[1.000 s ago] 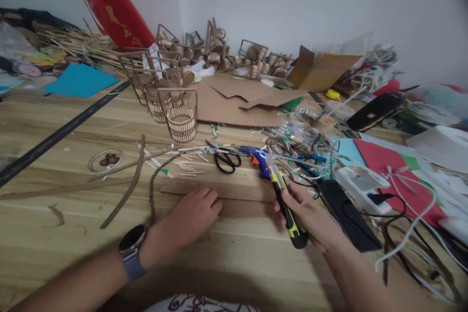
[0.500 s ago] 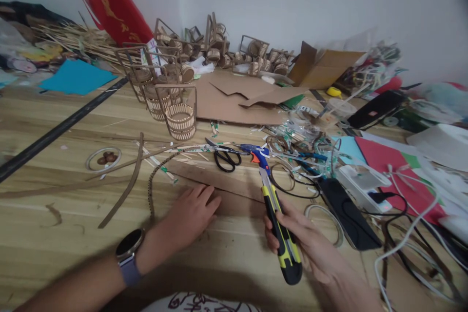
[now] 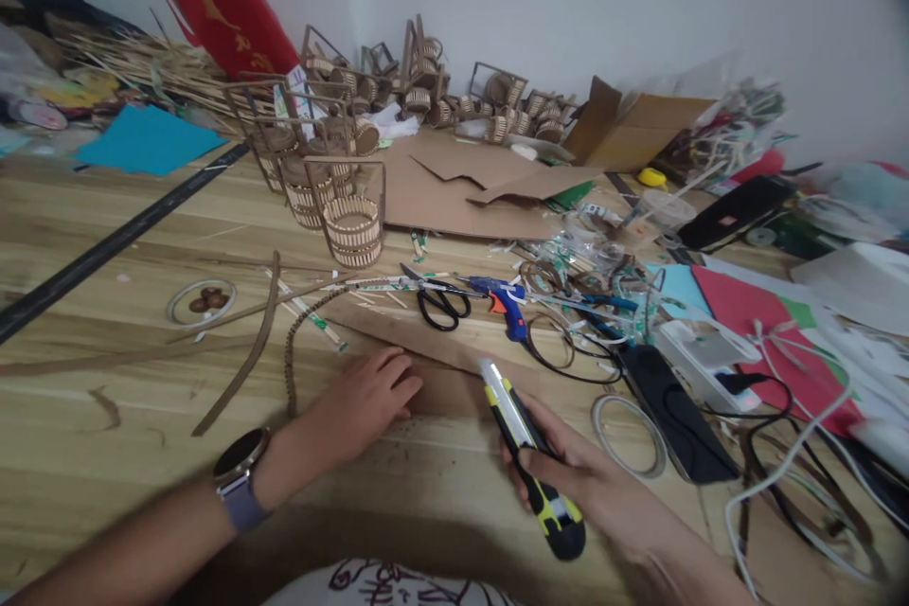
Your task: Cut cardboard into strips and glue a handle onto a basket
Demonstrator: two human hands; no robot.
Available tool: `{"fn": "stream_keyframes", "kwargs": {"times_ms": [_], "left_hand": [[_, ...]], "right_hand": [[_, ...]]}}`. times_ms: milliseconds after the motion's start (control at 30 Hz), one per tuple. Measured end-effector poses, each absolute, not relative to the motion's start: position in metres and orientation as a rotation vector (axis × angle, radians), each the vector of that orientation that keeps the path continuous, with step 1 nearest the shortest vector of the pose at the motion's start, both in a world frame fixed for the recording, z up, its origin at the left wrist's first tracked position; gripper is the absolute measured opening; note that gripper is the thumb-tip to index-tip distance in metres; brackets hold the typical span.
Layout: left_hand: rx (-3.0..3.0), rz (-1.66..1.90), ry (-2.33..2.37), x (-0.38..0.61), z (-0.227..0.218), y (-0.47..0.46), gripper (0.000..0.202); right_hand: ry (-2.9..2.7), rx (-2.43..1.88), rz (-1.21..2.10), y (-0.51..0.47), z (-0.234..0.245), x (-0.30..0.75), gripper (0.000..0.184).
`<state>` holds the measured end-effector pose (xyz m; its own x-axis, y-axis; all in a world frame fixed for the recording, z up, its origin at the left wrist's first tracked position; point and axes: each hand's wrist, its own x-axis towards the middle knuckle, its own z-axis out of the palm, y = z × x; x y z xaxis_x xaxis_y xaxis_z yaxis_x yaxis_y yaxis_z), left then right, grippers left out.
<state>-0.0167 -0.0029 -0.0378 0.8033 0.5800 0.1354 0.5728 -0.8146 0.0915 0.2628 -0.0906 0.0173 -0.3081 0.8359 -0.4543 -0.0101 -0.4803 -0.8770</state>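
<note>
My left hand (image 3: pixel 362 398) lies flat, fingers together, on a long brown cardboard strip (image 3: pixel 440 355) that stretches across the wooden table (image 3: pixel 106 454). A smartwatch (image 3: pixel 240 464) is on that wrist. My right hand (image 3: pixel 582 478) is closed around a yellow and black utility knife (image 3: pixel 529 454). The knife's tip points up and left, just above the strip's near edge, to the right of my left fingers.
Black scissors (image 3: pixel 440 298) and a blue glue gun (image 3: pixel 506 298) lie behind the strip. Small woven baskets (image 3: pixel 351 227), cardboard sheets (image 3: pixel 461 189), a black phone (image 3: pixel 671 412), cables, coloured paper (image 3: pixel 781 341), a tape ring (image 3: pixel 629 436) and a long black bar (image 3: pixel 106 246) crowd the table.
My right hand has drawn the knife toward me and leftward, from beside the glue gun to the strip's near edge. The strip has turned slightly. My left hand has stayed on it.
</note>
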Motion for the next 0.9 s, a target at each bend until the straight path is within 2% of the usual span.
{"fn": "stream_keyframes", "kwargs": {"times_ms": [200,333,500,667,900], "left_hand": [[2.928,0.315,0.890,-0.022,-0.037,0.001,0.024],[2.926,0.354,0.835,-0.023,-0.042,0.001,0.020],[2.929,0.346,0.819,-0.028,-0.041,0.001,0.024],[2.863,0.467,0.959,-0.033,-0.026,0.008,0.023],[2.841,0.552,1.139,-0.018,-0.028,0.026,0.039]], "right_hand": [[-1.497,-1.604,1.580,-0.057,0.011,0.277,0.070],[-1.701,-1.665,1.222,-0.048,0.015,0.279,0.052],[-2.021,-1.558,1.167,-0.050,0.024,0.268,0.031],[-2.362,-1.651,0.992,-0.048,0.031,0.249,0.034],[-2.890,-1.723,0.706,-0.036,0.036,0.214,0.026]]}}
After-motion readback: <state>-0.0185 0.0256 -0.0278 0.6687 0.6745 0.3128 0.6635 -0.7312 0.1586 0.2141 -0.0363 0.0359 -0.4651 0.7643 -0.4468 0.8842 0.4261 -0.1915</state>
